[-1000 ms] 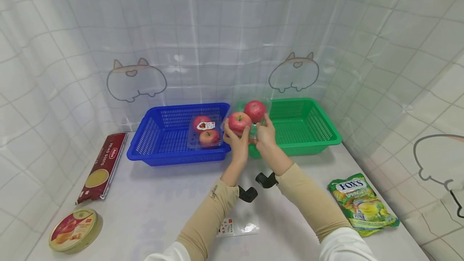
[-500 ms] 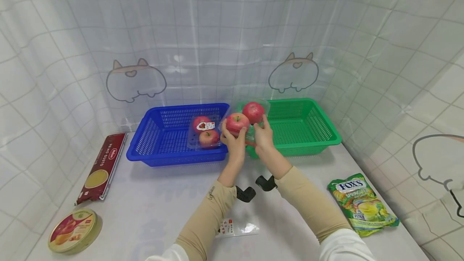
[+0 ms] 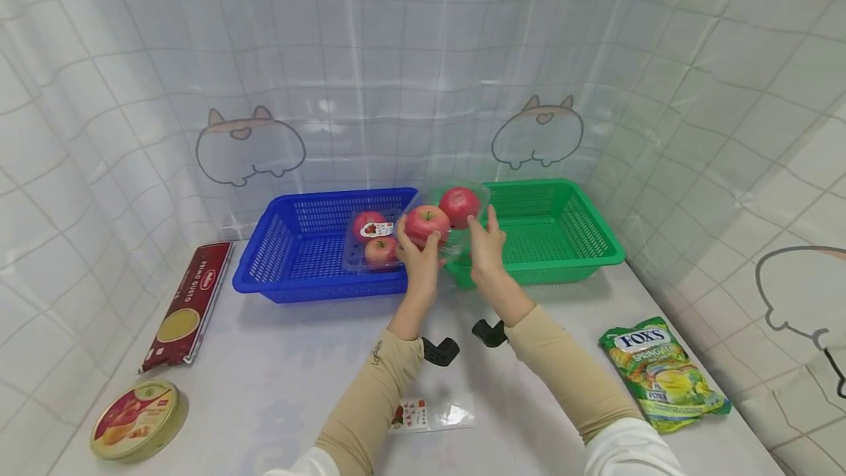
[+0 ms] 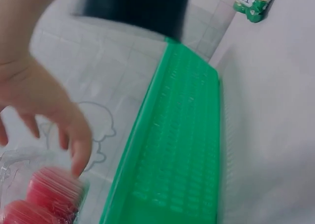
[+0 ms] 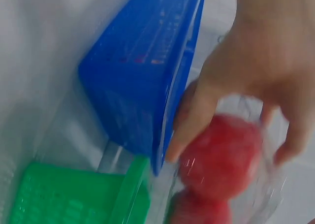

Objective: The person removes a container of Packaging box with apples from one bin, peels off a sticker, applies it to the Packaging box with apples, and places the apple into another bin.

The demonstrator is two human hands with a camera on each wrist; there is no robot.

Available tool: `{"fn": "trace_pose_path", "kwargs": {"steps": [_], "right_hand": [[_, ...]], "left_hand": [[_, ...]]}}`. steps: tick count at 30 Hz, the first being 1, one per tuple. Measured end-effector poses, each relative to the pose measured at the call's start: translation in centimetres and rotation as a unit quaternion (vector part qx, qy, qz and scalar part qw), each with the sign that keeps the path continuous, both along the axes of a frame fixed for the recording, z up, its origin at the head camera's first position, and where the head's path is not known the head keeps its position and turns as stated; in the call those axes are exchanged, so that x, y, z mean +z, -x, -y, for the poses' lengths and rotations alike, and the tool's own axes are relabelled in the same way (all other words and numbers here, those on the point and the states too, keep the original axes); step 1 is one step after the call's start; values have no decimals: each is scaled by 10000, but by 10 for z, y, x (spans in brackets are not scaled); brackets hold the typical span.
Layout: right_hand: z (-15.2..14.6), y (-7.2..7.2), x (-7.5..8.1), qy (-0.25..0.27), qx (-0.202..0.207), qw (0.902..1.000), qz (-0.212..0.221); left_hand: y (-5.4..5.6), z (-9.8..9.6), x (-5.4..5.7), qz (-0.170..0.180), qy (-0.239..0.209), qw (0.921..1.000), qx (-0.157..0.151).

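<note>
My left hand (image 3: 419, 264) grips the near left side of a clear plastic pack of apples (image 3: 428, 220), thumb in front. Two red apples show in this pack, tilted above the gap between the baskets. In the right wrist view, the holding hand (image 5: 266, 61) has its thumb and fingers spread about the pack. At the pack's right edge is my right hand (image 3: 487, 247), fingers extended; the left wrist view shows loose fingers (image 4: 81, 155) over the apples. A second pack of apples (image 3: 381, 253) lies in the blue basket (image 3: 330, 289). The green basket (image 3: 548, 272) stands to the right.
At the left lie a dark red packet (image 3: 188, 300) and a round tin (image 3: 139, 421). A green candy bag (image 3: 664, 373) lies at the right. A flat clear bag with a label (image 3: 432, 415) is on the white table (image 3: 264, 388). A tiled curtain (image 3: 396, 131) rises behind the baskets.
The held pack of apples and my left hand have shifted slightly left. My right hand has moved slightly right, its fingers now straighter at the pack's edge.
</note>
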State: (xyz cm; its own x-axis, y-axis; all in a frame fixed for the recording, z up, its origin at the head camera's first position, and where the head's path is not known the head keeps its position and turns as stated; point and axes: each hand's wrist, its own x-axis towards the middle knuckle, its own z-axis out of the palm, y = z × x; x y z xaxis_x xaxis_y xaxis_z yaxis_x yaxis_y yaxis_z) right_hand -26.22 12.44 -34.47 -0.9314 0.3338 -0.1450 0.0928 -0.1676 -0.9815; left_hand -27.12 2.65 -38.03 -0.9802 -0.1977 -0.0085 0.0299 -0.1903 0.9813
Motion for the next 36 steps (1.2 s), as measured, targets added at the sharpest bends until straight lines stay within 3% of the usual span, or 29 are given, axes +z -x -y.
{"fn": "trace_pose_path", "kwargs": {"steps": [6, 13, 20, 25, 30, 36], "right_hand": [[-21, 9, 2, 8, 106, 9998, -173], [-52, 27, 3, -137, 931, 9951, -290], [-66, 40, 2, -105, 1812, 9831, -227], [-69, 42, -1, 124, 2367, 9715, -76], [-70, 42, -5, 374, 2661, 9632, -17], [-68, 41, -8, 215, 2993, 9539, -51]], "left_hand": [[1, 17, 5, 29, -136, 9998, -172], [2, 38, 10, 13, -239, 9982, -557], [2, 58, 13, 156, -35, 9940, -1082], [2, 66, 15, 294, 246, 9909, -1288], [1, 70, 16, 394, 355, 9887, -1401], [1, 74, 14, 390, 409, 9862, -1559]]}}
